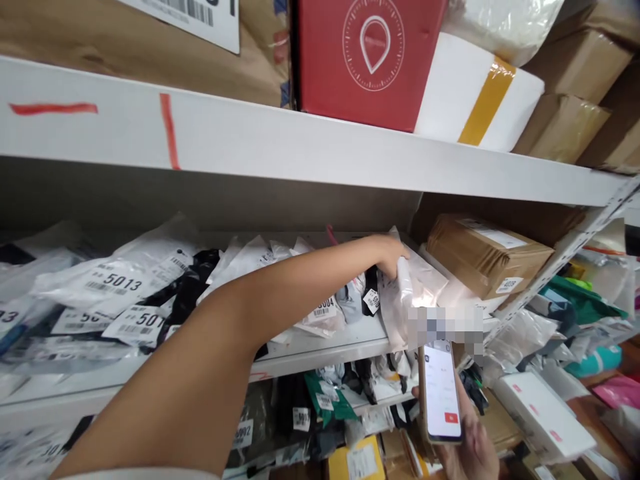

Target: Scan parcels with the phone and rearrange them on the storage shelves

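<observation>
My left hand (393, 255) reaches across to the middle shelf. Its fingers are closed on the upper edge of a pale pinkish-white plastic mailer bag (395, 300), which stands upright at the shelf's front. Low on the right, my right hand (470, 443) holds a smartphone (442, 393) with a lit white screen and a red button. A blurred patch covers the top of the phone and part of the bag. Beside the bag on its left is a dark parcel with a white label (372, 301). A brown cardboard box (490, 253) sits to the bag's right.
Labelled mailers, one marked 5013 (115, 280), fill the shelf's left. Overhead, a white shelf beam (300, 150) runs across, with a red box (370, 60) and a white box (475, 93) above. More parcels lie below, including a yellow one (357, 459). A metal post (575, 240) stands right.
</observation>
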Motion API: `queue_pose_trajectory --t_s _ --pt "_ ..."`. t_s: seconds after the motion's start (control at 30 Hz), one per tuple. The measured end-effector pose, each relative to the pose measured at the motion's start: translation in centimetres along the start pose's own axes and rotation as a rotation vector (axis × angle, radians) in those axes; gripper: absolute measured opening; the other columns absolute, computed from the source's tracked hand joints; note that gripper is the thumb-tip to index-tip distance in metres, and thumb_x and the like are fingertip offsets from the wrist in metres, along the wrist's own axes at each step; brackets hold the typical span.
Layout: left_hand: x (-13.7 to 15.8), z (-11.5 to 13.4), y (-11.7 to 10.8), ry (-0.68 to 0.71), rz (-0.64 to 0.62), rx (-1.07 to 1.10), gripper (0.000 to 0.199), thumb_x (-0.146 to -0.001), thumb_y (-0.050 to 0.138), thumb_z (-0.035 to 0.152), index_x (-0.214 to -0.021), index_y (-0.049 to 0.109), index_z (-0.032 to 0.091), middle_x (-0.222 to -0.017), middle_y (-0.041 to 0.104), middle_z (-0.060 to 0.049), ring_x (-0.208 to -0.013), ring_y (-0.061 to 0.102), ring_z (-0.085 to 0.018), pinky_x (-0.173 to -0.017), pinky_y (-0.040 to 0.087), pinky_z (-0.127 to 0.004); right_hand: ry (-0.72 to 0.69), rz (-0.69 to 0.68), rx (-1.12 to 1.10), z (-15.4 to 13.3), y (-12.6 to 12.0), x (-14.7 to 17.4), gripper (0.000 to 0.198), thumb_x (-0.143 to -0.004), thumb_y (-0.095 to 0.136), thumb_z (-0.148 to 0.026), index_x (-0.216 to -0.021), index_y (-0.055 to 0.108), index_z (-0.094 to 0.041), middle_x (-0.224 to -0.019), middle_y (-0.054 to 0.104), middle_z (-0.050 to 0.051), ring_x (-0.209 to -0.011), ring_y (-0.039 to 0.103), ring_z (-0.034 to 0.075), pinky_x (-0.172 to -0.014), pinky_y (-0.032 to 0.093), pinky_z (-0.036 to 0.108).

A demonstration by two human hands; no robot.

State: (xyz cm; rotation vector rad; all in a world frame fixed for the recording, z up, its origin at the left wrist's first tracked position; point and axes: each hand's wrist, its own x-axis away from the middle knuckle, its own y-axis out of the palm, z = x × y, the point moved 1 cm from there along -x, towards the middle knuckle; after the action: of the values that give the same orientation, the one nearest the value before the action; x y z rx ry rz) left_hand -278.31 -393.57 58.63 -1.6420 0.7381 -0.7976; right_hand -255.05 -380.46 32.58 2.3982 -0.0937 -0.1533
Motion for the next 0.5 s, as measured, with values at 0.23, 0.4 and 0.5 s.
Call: queue_pose_trajectory --t_s 0.23,0.4,0.5 --pt "-1.0 -0.7 -0.3 0.068 -0.004 -0.049 0.045 -0.079 0.062 0.029 -0.123 0.070 0.021 -0.120 0.070 -0.011 -0.106 0.065 -0.029 -0.088 0.051 -0.036 0.026 0.074 -0.099 0.0 1.4 0.4 0.073 -0.074 0.083 -0.059 -0.139 0.059 -0.037 -0.139 0.066 0.007 -0.118 0.067 0.037 -0.076 0.067 0.046" --pt "-1.0 -1.0 -0.1 0.122 0.220 -0.123 0.047 -0.070 0.072 0.021 -0.117 0.068 0.020 -0.125 0.062 -0.015 -0.111 0.056 -0.033 -0.089 0.047 -0.040 0.010 0.125 -0.124 0.5 1.7 0.5 0.075 -0.070 0.088 -0.053 -0.137 0.061 -0.032 -0.140 0.065 0.010 -0.117 0.068 0.038 -0.074 0.067 0.043" --pt "-1.0 -1.3 0.9 0.320 0.226 -0.132 0.045 -0.063 0.076 0.014 -0.106 0.068 0.022 -0.123 0.061 -0.011 -0.112 0.051 -0.030 -0.084 0.043 -0.034 -0.010 0.168 -0.174 1.5 2.2 -0.2 0.081 -0.071 0.087 -0.051 -0.143 0.056 -0.029 -0.124 0.074 0.013 -0.103 0.074 0.040 -0.052 0.063 0.039"
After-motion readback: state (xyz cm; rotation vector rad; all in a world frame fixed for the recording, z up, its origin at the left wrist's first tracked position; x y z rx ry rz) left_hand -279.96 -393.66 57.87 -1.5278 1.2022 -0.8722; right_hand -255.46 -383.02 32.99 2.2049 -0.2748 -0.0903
